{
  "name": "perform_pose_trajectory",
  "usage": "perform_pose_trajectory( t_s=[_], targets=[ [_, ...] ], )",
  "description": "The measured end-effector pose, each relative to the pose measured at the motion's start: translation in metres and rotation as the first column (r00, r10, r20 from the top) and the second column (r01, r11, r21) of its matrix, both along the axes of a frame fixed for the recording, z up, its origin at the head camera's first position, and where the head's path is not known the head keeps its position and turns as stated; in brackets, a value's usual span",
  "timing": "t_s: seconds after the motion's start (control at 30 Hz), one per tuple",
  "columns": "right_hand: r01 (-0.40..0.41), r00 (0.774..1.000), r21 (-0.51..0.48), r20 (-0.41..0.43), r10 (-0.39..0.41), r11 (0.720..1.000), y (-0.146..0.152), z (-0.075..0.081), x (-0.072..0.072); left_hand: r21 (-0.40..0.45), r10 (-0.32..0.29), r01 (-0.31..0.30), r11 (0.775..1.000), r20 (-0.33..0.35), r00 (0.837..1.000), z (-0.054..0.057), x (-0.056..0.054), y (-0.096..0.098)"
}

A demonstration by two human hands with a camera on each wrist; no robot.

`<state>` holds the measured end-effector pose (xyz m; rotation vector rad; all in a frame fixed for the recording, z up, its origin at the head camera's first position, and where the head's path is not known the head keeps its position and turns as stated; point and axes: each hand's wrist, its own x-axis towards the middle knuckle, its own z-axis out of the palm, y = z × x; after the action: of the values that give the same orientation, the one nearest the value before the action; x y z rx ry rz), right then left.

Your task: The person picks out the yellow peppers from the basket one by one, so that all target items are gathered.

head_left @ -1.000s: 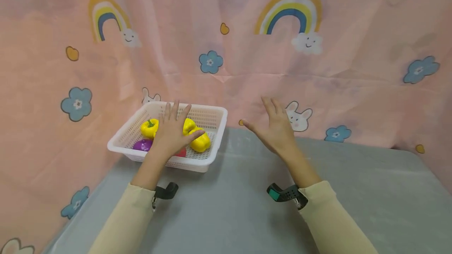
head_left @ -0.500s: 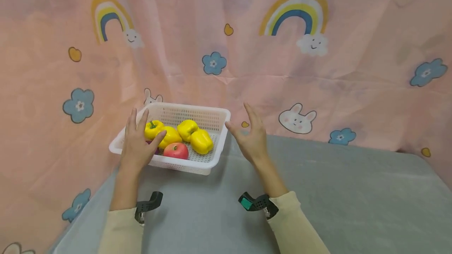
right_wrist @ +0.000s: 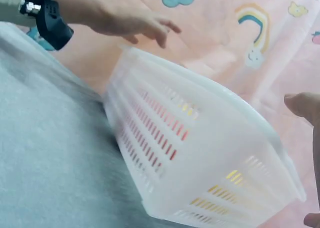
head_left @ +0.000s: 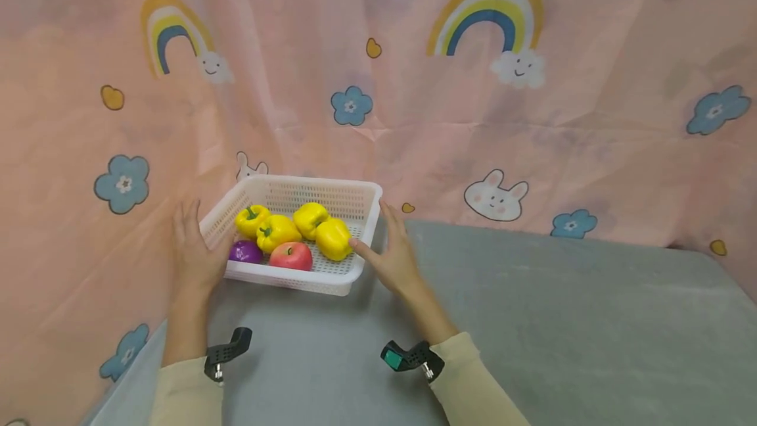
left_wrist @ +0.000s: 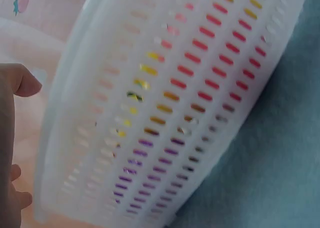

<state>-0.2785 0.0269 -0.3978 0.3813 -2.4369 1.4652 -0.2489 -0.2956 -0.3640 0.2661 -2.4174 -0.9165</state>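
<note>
A white slatted plastic basket (head_left: 319, 283) stands at the back left of the grey-covered table. Inside it lie several yellow bell peppers (head_left: 278, 233), a red apple (head_left: 291, 256) and a glossy purple round item (head_left: 246, 252) whose kind is unclear. My left hand (head_left: 198, 258) is at the basket's left side, fingers extended, partly covering its front left corner. On the opposite side, my right hand (head_left: 399, 265) has its thumb spread from the fingers, overlapping the right rim in the head view. Both wrist views show a gap between thumb and basket wall.
A pink printed curtain (head_left: 437, 104) hangs right behind the basket and along the left. The grey table (head_left: 568, 321) extends far to the right. Each wrist wears a black camera mount (head_left: 412, 356).
Both hands have come down and apart, from above and beside the basket to its left and right sides. The apple and purple item are uncovered. The basket stays in place.
</note>
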Motion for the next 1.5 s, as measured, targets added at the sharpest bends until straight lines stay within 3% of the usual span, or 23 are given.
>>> perform_pose_trajectory(
  t_s=[0.2, 0.4, 0.5, 0.6, 0.67, 0.9, 1.17, 1.23, 1.3, 1.37, 1.4, 1.5],
  targets=[
    [-0.042, 0.996, -0.044, 0.077, 0.045, 0.998, -0.013, -0.011, 0.008, 0.062, 0.037, -0.040, 0.997, 0.062, 0.997, -0.013, 0.001, -0.017],
    [-0.073, 0.975, -0.192, 0.192, 0.111, 0.979, -0.020, -0.016, 0.011, 0.196, 0.091, -0.099, 0.976, 0.051, 0.995, -0.018, 0.003, -0.026],
    [-0.097, 0.954, -0.311, 0.242, 0.177, 0.945, -0.021, -0.017, 0.008, 0.305, 0.100, -0.104, 0.947, 0.028, 0.995, -0.023, -0.001, -0.028],
    [-0.131, 0.934, -0.406, 0.256, 0.250, 0.904, -0.021, -0.018, 0.005, 0.422, 0.117, -0.119, 0.898, 0.032, 0.993, -0.029, -0.005, -0.030],
    [-0.142, 0.927, -0.431, 0.258, 0.272, 0.891, -0.021, -0.017, 0.005, 0.474, 0.117, -0.126, 0.872, 0.049, 0.992, -0.032, -0.007, -0.031],
    [-0.138, 0.925, -0.474, 0.252, 0.284, 0.869, -0.021, -0.013, 0.006, 0.507, 0.100, -0.105, 0.855, 0.038, 0.994, -0.034, -0.007, -0.033],
    [-0.086, 0.924, -0.515, 0.279, 0.262, 0.853, -0.017, -0.006, 0.010, 0.525, 0.080, -0.107, 0.844, 0.075, 0.994, -0.030, -0.002, -0.032],
    [-0.078, 0.923, -0.534, 0.280, 0.263, 0.842, -0.014, -0.001, 0.013, 0.578, 0.054, -0.076, 0.813, 0.056, 0.997, -0.024, 0.000, -0.030],
    [-0.077, 0.925, -0.554, 0.271, 0.267, 0.829, -0.011, 0.005, 0.016, 0.645, 0.019, -0.027, 0.763, 0.020, 1.000, -0.015, 0.002, -0.028],
    [-0.083, 0.931, -0.568, 0.248, 0.266, 0.819, -0.007, 0.011, 0.020, 0.721, -0.031, 0.059, 0.691, -0.052, 0.998, -0.006, 0.004, -0.026],
    [-0.082, 0.936, -0.569, 0.238, 0.260, 0.818, -0.005, 0.013, 0.021, 0.754, -0.060, 0.099, 0.649, -0.078, 0.995, -0.001, 0.005, -0.025],
    [-0.084, 0.945, -0.573, 0.213, 0.247, 0.815, 0.005, 0.019, 0.023, 0.769, -0.178, 0.235, 0.594, -0.159, 0.971, 0.006, 0.004, -0.025]
  ],
)
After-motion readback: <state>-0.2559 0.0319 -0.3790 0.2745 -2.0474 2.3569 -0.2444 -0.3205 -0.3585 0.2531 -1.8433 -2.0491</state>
